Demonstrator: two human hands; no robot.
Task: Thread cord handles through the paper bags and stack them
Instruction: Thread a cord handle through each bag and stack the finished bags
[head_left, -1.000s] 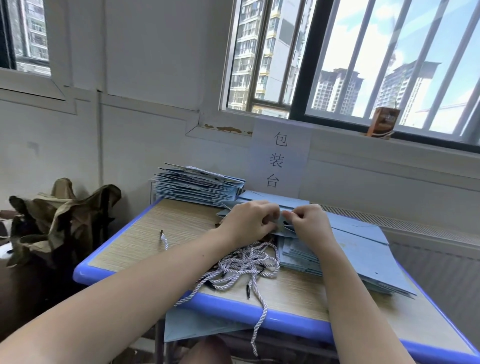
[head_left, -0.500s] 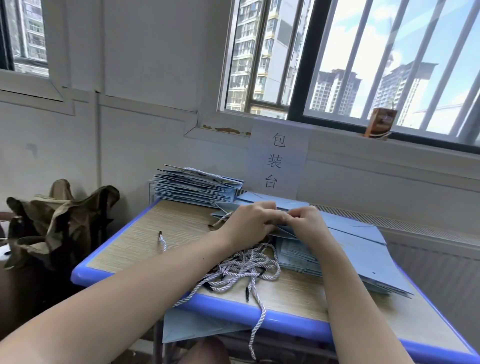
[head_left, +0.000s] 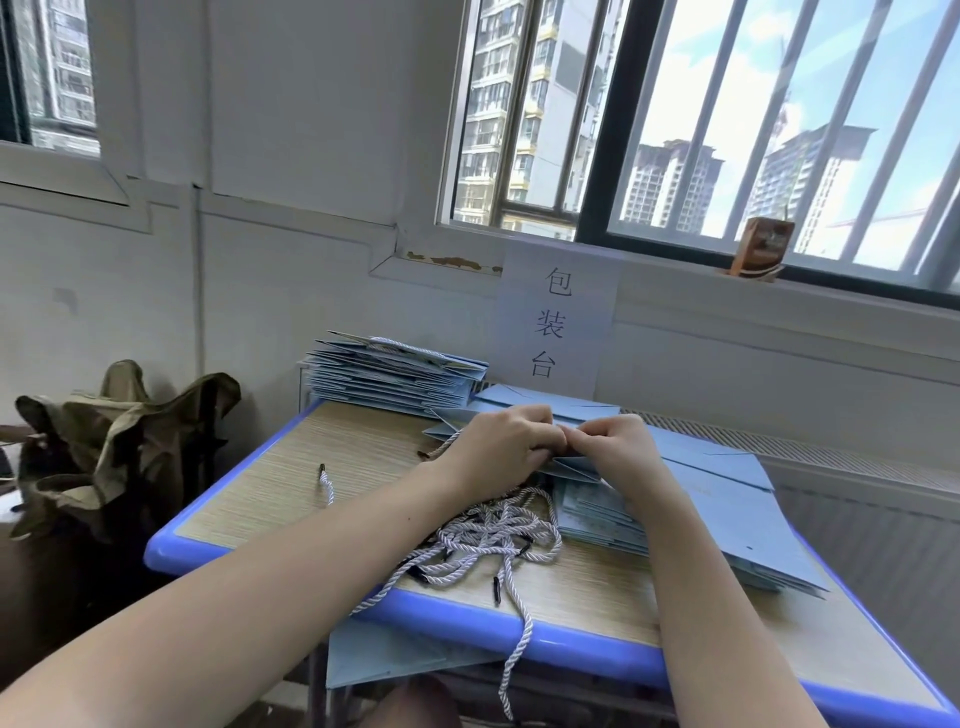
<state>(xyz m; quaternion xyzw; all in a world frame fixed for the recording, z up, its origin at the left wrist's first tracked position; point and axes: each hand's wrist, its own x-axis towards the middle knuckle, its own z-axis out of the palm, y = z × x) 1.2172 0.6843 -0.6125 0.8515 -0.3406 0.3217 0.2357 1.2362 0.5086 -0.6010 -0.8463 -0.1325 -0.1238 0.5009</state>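
Both hands meet at the top edge of a blue paper bag (head_left: 576, 467), which lies on the pile of flat bags (head_left: 727, 519) at the right of the bench (head_left: 291, 525). The left hand (head_left: 498, 452) and right hand (head_left: 613, 452) each have a curled, pinching grip on that edge; the fingertips hide the hole and cord end, so can't tell more. A cord (head_left: 447, 444) pokes out left of the left hand. Loose cords (head_left: 488, 540) tangle near, one dangling off the edge. Finished bags (head_left: 389, 374) stack far left. A crumpled olive cloth (head_left: 119, 441) sits off left.
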